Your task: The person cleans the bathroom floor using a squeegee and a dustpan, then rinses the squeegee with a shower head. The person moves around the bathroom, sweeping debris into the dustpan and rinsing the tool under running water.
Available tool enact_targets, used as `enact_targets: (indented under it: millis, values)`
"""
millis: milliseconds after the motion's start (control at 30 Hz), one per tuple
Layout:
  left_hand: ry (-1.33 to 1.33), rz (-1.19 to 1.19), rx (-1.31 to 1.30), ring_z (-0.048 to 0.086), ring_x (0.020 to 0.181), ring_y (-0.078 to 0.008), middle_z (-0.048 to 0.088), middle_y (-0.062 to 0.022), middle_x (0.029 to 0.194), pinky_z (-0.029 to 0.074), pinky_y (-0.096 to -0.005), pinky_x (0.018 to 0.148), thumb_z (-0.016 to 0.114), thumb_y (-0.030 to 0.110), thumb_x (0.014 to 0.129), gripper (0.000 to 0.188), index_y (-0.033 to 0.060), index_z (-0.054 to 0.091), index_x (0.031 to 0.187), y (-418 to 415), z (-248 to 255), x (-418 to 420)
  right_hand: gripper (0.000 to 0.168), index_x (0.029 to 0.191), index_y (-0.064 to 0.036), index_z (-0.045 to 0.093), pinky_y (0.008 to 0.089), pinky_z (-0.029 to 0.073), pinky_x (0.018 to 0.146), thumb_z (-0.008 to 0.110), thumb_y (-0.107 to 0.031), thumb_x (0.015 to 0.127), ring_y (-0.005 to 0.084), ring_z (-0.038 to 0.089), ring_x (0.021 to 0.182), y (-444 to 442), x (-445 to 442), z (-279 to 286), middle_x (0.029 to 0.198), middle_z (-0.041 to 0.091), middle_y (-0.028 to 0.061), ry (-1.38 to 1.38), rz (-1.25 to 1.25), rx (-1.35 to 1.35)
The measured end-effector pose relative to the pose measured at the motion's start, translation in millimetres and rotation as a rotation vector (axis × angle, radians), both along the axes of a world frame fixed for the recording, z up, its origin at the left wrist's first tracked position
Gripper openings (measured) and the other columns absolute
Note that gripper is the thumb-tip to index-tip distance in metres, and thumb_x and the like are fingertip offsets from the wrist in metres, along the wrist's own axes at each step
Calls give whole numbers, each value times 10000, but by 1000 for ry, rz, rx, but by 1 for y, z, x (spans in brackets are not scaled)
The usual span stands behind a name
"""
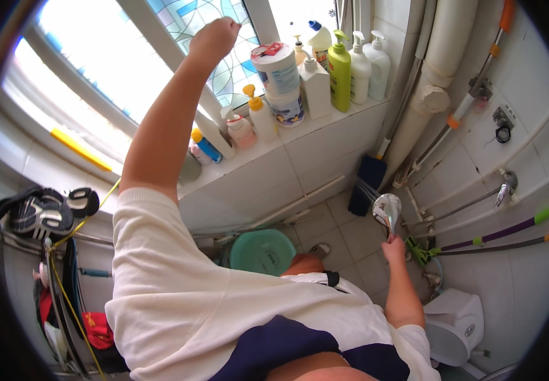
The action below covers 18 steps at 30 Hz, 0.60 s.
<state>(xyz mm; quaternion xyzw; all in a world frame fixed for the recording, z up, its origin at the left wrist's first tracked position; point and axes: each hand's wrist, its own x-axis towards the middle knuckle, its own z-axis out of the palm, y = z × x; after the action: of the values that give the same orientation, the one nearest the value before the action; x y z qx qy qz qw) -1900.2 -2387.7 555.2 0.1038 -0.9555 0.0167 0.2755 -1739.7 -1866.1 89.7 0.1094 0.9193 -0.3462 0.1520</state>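
My left hand (215, 39) is raised in front of the patterned window glass (229, 78), its fingers curled closed; nothing shows in it. Lower right, my right hand (393, 247) grips the handle of a chrome shower head (387, 209). Thin streams of water leave the shower head toward a dark blue flat mop head (368, 183), which stands against the wall by the floor. Pump bottles, among them a green one (339, 74), and stacked white tubs (279, 81) line the window ledge, right of my left hand.
A green plastic basin (262, 251) sits on the tiled floor (346, 238) near my foot. A toilet (455, 324) is at lower right. Mop and brush poles (507, 232) lean by the right wall, near a thick pipe (427, 95). Shoes (46, 209) rest on a rack at left.
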Motion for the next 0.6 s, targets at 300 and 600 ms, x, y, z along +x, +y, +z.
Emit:
enact_targets:
  millis: [300,600]
  values:
    - [-94,3,95,637,670,-228,657,-102,712,479,-372,710,412,399,951,452,26,667,948,-19,-5,-106,238,744,-20,470,419,454,621,673,-115,666,344,560,630,1,-33,-37,657,534,168,10,-167,-110]
    - [71,-117,-38,594,549,-178,683,-47,654,460,-340,598,408,371,951,426,52,672,852,-41,-17,-121,235,803,1,526,432,466,618,661,-154,691,365,602,683,15,-54,-59,706,577,193,-51,-143,-104]
